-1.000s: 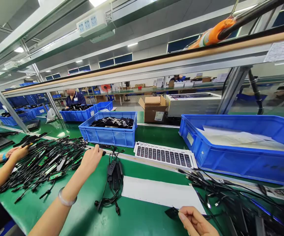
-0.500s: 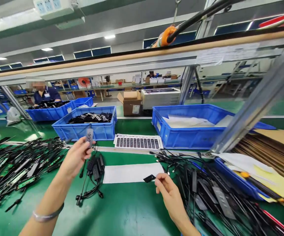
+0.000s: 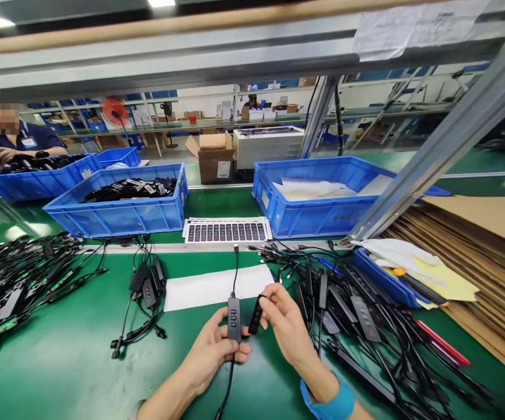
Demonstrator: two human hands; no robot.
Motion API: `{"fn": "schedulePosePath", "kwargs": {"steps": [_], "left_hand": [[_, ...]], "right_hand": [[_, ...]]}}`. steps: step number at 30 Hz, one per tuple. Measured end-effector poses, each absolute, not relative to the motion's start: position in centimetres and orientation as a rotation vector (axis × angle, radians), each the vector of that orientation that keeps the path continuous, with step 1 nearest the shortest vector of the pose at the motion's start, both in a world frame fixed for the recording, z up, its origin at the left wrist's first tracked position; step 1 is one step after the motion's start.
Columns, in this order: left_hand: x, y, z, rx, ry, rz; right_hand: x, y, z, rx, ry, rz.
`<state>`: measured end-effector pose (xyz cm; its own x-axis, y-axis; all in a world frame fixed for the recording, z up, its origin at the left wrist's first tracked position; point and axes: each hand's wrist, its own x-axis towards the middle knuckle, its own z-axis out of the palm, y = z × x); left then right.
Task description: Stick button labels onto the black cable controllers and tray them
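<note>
Both hands have come together low over the green table [image 3: 81,361] since half a second ago, when the left was raised near the small bundle and the right hung well apart from it. Now the left hand [image 3: 212,353] has its fingers wrapped round a controller [image 3: 234,316], a slim black piece with a row of buttons. It sits on a thin cable [image 3: 235,271] that runs up the table to a small plug and trails down past the palm. The right hand [image 3: 288,326] pinches a black strip [image 3: 256,315] between thumb and fingertips, just beside the controller and almost touching it. Both things look light. The controller seems stiff plastic, best held by its long sides so the buttons stay clear, while the cable is limp and likely to drag or snag. The strip looks thin and easily bent, so it is probably best held by its edges. Just beyond the hands lies a white paper strip [image 3: 209,289], then a sheet of labels [image 3: 226,231]. A small bundle of cables [image 3: 145,286] sits to the left, and a tangled heap [image 3: 366,326] crowds the right wrist — the nearest thing in the way. Farther off are a pile of cables with green boards [image 3: 16,280], a crate of black parts [image 3: 116,219], a crate of paper [image 3: 322,219], cardboard sheets [image 3: 488,245], and a co-worker [image 3: 25,140] at far left.
</note>
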<state>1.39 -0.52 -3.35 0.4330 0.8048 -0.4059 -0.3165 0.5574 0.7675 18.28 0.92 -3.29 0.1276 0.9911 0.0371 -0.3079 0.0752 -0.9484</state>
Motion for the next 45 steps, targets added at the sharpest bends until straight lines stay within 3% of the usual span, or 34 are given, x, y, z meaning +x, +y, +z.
{"fn": "schedulePosePath", "kwargs": {"steps": [7, 45], "left_hand": [[1.8, -1.1, -3.8, 0.683, 0.771, 0.691], [1.5, -1.2, -4.4, 0.689, 0.69, 0.701]], "right_hand": [[17.2, 0.5, -3.7, -1.064, -1.004, 1.4], [17.0, 0.5, -4.1, -1.146, -1.03, 1.384]]}}
